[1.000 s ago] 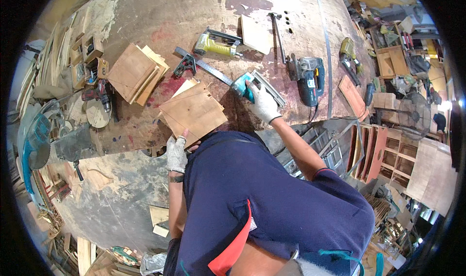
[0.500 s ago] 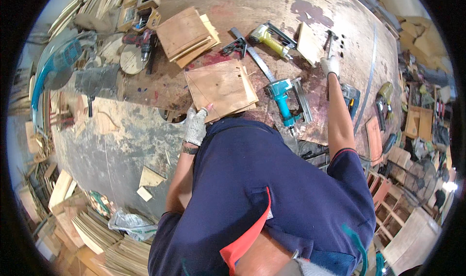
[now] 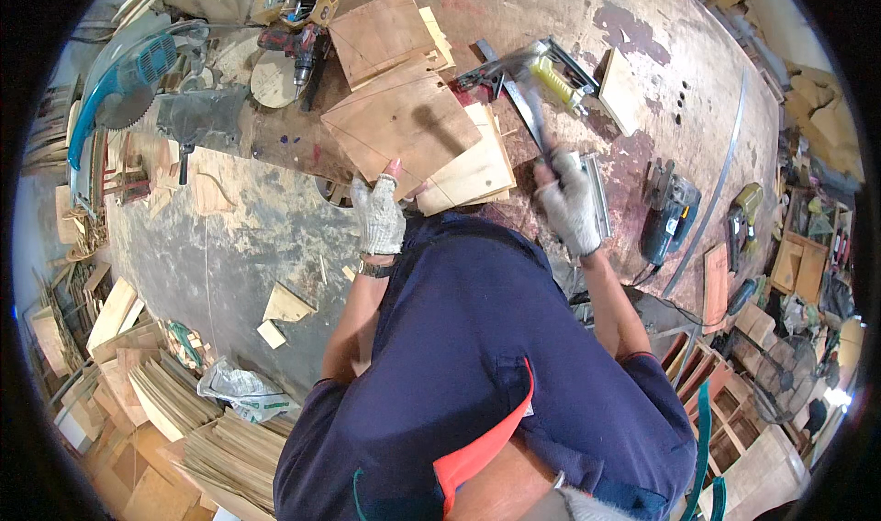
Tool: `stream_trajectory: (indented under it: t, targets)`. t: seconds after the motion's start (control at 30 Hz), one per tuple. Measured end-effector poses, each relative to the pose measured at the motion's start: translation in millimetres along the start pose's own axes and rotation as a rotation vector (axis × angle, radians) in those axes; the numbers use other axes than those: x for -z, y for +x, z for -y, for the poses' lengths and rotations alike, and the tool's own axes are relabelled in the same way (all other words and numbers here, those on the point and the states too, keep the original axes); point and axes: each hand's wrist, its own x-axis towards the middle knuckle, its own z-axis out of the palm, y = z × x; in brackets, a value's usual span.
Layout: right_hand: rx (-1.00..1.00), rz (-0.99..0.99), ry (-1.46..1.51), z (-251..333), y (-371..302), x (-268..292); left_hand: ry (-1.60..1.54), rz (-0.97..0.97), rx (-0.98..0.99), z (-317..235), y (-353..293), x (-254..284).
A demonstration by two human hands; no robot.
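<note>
My left hand (image 3: 379,214), in a knitted glove with bare fingertips, grips the near edge of a square plywood board (image 3: 399,122), thumb on top. Pencil lines and a dark hammer-shaped shadow show on the board. Under and right of it lie paler plywood pieces (image 3: 468,168). My right hand (image 3: 571,205), gloved likewise, is closed round the handle of a hammer (image 3: 537,108), smeared by motion, its head raised away from me. Beside and partly behind that hand lies a nail gun (image 3: 598,200), mostly hidden. The hammer's blurred head overlaps a yellow-green nail gun (image 3: 560,85).
More plywood squares (image 3: 381,35) lie beyond the board, beside a combination square (image 3: 482,79). A wooden piece (image 3: 621,94), a jigsaw (image 3: 670,214) and a long metal strip (image 3: 720,177) lie rightward. At left are a cordless drill (image 3: 298,53) and a circular saw with bare blade (image 3: 128,99).
My right hand has come back toward me and leftward from the table's far right, bringing the hammer. My left hand has shifted the top plywood board leftward and away, uncovering the pieces below.
</note>
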Motion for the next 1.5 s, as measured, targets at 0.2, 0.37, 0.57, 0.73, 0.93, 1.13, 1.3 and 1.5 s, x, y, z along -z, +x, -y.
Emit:
stream_trajectory:
  t: [0.2, 0.37, 0.57, 0.73, 0.93, 1.13, 1.3, 1.5]
  targets:
    - [0.408, -0.131, -0.125, 48, -17, -15, -0.033, -0.024, -0.037, -15, 9, -9]
    - [0.281, 0.153, -0.268, 46, -14, -17, 0.008, 0.048, -0.125, -39, -2, -27]
    - [0.550, -0.195, -0.220, 45, -20, -22, -0.013, 0.010, -0.087, -32, 8, -20]
    - [0.347, -0.049, -0.160, 23, -26, -40, -0.122, -0.075, 0.175, -36, 8, -22]
    - [0.531, -0.137, -0.235, 40, -24, -36, 0.083, 0.089, -0.026, -22, 8, -25]
    - [0.355, -0.188, -0.165, 31, -28, -34, 0.519, 0.096, -0.227, -30, 0, -19]
    - [0.238, -0.326, -0.071, 30, -33, -1, 1.215, 0.182, -0.537, -32, 17, 16]
    - [0.342, -0.256, -0.252, 10, -29, 6, 1.657, 0.514, -1.336, 14, 40, 37]
